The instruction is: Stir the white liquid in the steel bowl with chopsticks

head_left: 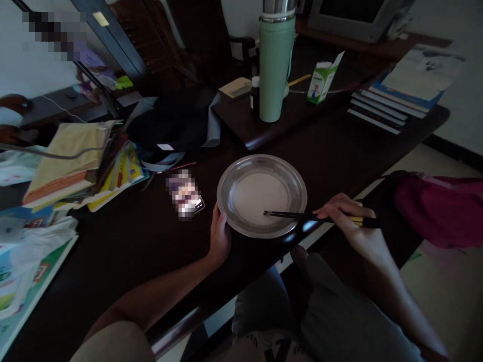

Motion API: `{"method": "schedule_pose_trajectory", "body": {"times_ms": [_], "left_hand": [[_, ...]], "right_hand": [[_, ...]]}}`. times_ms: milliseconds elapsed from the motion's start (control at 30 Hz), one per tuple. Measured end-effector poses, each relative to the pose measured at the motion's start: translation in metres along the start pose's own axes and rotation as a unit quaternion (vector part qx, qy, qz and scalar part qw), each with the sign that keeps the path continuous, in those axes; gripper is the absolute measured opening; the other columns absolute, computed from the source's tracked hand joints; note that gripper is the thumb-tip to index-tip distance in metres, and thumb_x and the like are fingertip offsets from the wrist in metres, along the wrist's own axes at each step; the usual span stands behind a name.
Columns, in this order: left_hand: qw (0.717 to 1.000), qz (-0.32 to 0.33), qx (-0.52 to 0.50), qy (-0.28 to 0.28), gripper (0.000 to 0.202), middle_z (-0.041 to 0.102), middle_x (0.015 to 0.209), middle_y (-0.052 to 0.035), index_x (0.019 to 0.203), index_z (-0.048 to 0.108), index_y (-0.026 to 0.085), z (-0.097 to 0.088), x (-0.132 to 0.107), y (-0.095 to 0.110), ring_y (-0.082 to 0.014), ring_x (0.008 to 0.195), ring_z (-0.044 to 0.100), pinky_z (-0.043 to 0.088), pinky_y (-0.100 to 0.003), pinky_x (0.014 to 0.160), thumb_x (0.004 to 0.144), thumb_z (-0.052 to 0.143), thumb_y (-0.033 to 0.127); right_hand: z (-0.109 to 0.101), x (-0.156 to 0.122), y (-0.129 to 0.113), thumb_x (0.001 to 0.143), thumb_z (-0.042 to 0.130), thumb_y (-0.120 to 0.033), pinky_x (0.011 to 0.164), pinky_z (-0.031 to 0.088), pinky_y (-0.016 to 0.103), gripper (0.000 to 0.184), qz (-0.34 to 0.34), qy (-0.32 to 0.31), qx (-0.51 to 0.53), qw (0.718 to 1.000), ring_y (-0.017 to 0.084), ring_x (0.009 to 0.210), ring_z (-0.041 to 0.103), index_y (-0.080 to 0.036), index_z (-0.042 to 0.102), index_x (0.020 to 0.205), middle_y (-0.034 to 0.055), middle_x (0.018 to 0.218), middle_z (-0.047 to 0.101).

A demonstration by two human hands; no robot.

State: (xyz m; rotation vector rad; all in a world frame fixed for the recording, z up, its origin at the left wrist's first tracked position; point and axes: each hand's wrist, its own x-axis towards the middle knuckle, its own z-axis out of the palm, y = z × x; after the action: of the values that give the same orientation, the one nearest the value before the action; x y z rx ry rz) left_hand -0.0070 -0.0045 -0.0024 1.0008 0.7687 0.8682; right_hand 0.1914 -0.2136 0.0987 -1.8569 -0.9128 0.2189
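A round stainless-steel basin (299, 187) rests on the dark table near its front edge, with a pale, milky mixture (256, 191) in it. At the basin's left side my left hand (221, 234) grips the rim, thumb toward the near side and fingers partly hidden along the outside. My right hand (349, 218), to the right of the basin, is closed around a pair of black chopsticks (289, 215) with gold-coloured bands near the back end. Their tips reach over the rim and touch or hover just above the mixture; I cannot tell which.
A lit phone (184, 193) lies left of the basin. Behind stand a green thermos (277, 70), a dark bottle (255, 98) and an open small box (320, 83). Books (400, 100) are stacked at right, papers (71, 156) and a black bag (173, 120) at left.
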Motion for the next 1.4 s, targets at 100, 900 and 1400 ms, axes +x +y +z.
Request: {"method": "schedule_pose_trajectory", "body": {"times_ms": [100, 900, 1400], "left_hand": [[1.0, -0.007, -0.001, 0.006, 0.047, 0.07, 0.133, -0.0055, 0.127, 0.066, 0.029, -0.001, 0.0, -0.001, -0.027, 0.131, 0.06, 0.044, -0.044, 0.115, 0.085, 0.068, 0.05], [1.0, -0.002, 0.009, -0.002, 0.051, 0.068, 0.135, -0.0073, 0.129, 0.064, 0.028, 0.0, 0.0, 0.0, -0.0286, 0.134, 0.057, 0.041, -0.048, 0.118, 0.085, 0.066, 0.053], [1.0, -0.007, 0.02, 0.002, 0.05, 0.069, 0.135, -0.0069, 0.13, 0.065, 0.029, 0.001, -0.001, 0.003, -0.0286, 0.134, 0.058, 0.043, -0.046, 0.116, 0.085, 0.066, 0.052]], "right_hand": [[0.014, 0.003, 0.002, 0.096, 0.061, -0.038, 0.08, 0.045, 0.04, 0.029, -0.015, -0.031, 0.005, 0.999, 0.021, 0.079, 0.067, -0.028, 0.077, 0.074, 0.0012, 0.079, 0.075], [-0.006, -0.001, 0.006, 0.092, 0.066, -0.034, 0.075, 0.048, 0.038, 0.023, 0.017, 0.039, -0.001, 0.999, 0.021, 0.078, 0.068, -0.029, 0.076, 0.072, 0.0008, 0.079, 0.074], [0.053, 0.014, 0.012, 0.096, 0.059, -0.041, 0.086, 0.044, 0.044, 0.028, -0.043, -0.007, -0.006, 0.999, 0.023, 0.085, 0.065, -0.03, 0.076, 0.076, 0.0, 0.082, 0.079]]}}
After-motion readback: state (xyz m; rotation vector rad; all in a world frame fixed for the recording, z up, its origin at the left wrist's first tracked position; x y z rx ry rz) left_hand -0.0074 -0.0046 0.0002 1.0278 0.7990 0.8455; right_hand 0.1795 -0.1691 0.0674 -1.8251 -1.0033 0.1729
